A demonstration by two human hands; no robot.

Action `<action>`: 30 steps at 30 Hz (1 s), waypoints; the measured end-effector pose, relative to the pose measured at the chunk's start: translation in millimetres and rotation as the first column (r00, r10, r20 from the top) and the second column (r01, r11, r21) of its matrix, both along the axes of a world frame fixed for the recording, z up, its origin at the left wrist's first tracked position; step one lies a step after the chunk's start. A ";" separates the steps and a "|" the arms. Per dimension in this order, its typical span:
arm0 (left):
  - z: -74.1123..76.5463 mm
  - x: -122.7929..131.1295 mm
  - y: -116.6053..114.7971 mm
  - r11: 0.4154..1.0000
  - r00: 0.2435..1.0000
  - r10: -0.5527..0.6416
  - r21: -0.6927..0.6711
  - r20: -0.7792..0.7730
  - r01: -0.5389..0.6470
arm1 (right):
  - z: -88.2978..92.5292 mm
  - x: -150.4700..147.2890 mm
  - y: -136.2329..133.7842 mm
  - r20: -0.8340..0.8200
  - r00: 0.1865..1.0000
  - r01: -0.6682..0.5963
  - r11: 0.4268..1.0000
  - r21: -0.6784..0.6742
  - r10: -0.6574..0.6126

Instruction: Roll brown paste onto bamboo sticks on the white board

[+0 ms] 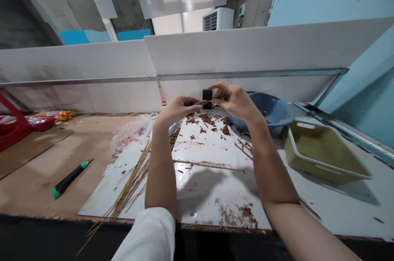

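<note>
Both hands are raised over the far part of a white board (205,148), with a thin stick (261,91) stretched between them. My left hand (178,108) pinches the stick's left part, where it looks thicker and coated in brown paste. Fingers of my right hand (234,99) are closed on the stick a little further right, and its bare end sticks out past that hand. Beneath the hands, brown crumbs of paste (207,120) lie scattered on the board. Behind the fingers stands a small black rectangular object (207,96).
A blue basin (277,109) and an olive plastic bin (326,170) stand at right. Left of my forearm lie a bundle of thin sticks (131,183), a crumpled plastic bag (132,131) and a utility knife (69,179). A white partition (246,51) closes the back.
</note>
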State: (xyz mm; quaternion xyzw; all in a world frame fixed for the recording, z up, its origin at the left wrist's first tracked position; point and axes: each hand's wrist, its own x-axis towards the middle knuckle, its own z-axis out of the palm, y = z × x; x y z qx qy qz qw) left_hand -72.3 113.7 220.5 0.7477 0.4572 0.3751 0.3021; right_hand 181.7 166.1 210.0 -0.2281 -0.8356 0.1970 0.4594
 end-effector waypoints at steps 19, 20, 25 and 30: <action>-4.4 8.2 2.4 0.990 0.995 0.072 0.127 -0.068 -0.063 | 2.2 4.0 -1.9 0.110 0.993 -0.055 0.995 0.084 0.046; -5.1 8.8 2.9 0.989 0.995 0.073 0.137 -0.069 -0.063 | 2.1 3.2 -2.1 0.108 0.993 -0.049 0.995 0.085 0.039; -9.0 10.5 7.7 0.989 0.997 0.058 0.137 -0.051 -0.051 | 1.0 -2.0 -3.7 0.108 0.994 0.022 0.994 0.106 -0.034; -15.2 9.8 17.0 0.997 0.998 0.038 0.075 -0.045 -0.034 | -1.7 -8.8 -4.5 0.152 0.986 0.045 0.992 0.114 -0.062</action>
